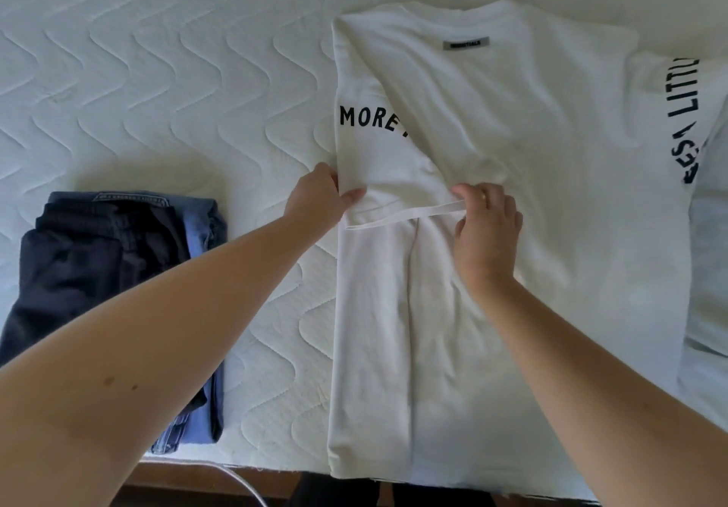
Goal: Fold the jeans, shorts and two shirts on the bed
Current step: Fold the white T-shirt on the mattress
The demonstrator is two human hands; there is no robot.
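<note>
A white T-shirt (pixel 532 144) with black lettering lies back-up on the bed, its left side folded inward. Its left sleeve (pixel 398 191) is laid over the body. My left hand (pixel 321 195) pinches the sleeve at the shirt's left edge, and my right hand (pixel 486 223) pinches the sleeve's hem nearer the middle. At the left, dark folded shorts (pixel 98 266) sit on top of folded blue jeans (pixel 205 231). A light grey garment (pixel 709 254) lies at the right edge, partly under the white shirt.
The quilted white mattress (pixel 157 73) stretches bare to the left and far side. Its near edge (pixel 244 463) runs along the bottom, with a wooden floor and a white cable (pixel 244 483) below it.
</note>
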